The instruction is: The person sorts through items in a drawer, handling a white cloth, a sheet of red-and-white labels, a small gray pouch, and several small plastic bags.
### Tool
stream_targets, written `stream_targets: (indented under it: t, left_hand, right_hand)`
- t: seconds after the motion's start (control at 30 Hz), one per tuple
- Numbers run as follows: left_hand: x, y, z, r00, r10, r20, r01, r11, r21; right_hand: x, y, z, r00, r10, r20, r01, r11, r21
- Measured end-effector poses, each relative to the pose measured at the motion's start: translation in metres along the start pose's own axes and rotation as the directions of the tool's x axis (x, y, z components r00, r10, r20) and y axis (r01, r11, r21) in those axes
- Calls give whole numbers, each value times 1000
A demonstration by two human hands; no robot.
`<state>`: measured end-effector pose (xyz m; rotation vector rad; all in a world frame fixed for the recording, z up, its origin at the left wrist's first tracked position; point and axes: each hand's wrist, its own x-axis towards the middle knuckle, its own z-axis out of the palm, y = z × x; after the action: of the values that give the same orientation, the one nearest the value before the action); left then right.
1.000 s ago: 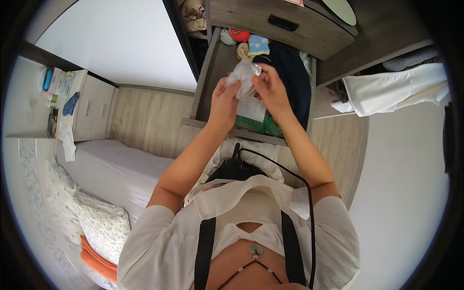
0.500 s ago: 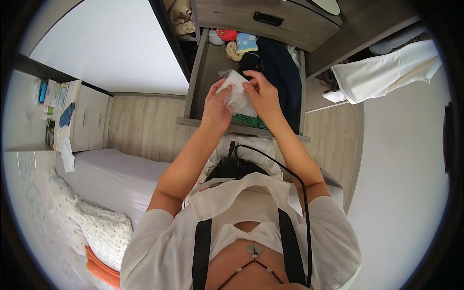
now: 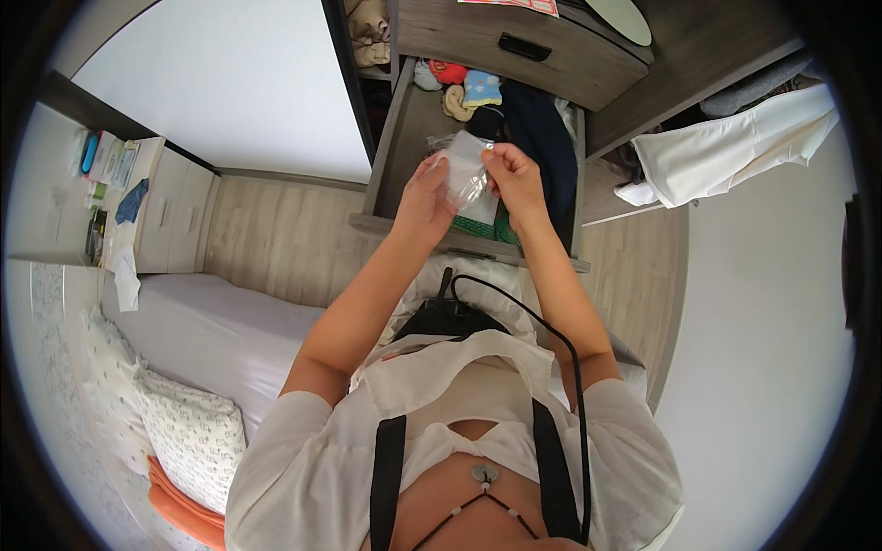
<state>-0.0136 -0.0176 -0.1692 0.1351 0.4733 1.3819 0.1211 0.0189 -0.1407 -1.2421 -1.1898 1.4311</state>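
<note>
Both my hands are raised over an open grey wooden drawer. Between them is a small clear plastic bag with something white and flat in it; what that is I cannot make out. My left hand grips the bag's left side with the thumb on top. On its right edge, my right hand pinches the plastic between thumb and fingers. Below the hands, a green patterned item lies in the drawer's front. Deeper in are rolled red, blue and beige cloth bundles, beside a dark navy garment.
An upper drawer front with a black handle overhangs the open drawer's back. White clothing hangs at the right. A bed with a grey cover and a patterned pillow is on the left. A black cable runs along my body.
My view has shifted slightly, so the drawer sits a little lower and to the right. My right fingers have closed on the bag's edge, and its clear plastic shows more.
</note>
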Motion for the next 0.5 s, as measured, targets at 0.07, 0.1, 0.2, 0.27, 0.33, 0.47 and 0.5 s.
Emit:
stream_targets:
  t: [0.07,0.1,0.2,0.27,0.33,0.47,0.5]
  left_hand:
    - [-4,4,7,999,-33,12,32,999,26]
    - [-2,3,5,999,-33,-7,33,999,20]
    - [4,-1,-1,999,-18,-46,17,1000,-2]
    - [2,-2,2,999,14,-49,-15,1000,-24]
    - [4,-1,3,993,1,-119,-5,999,-35]
    - [5,4,5,990,-57,-132,54,998,-28]
    - [6,4,3,991,-76,-114,73,997,-31]
  right_hand:
    - [4,-3,0,998,-52,-42,53,998,22]
    - [5,-6,0,996,-59,-66,61,998,23]
    - [8,-5,0,992,-99,-81,101,995,21]
    - [11,-2,-3,985,-150,-88,145,987,-63]
    - [13,-2,-6,977,-196,-83,180,970,-164]
    - [25,-2,-19,956,-293,14,279,895,-348]
    - [28,-4,-21,952,-296,75,303,886,-352]
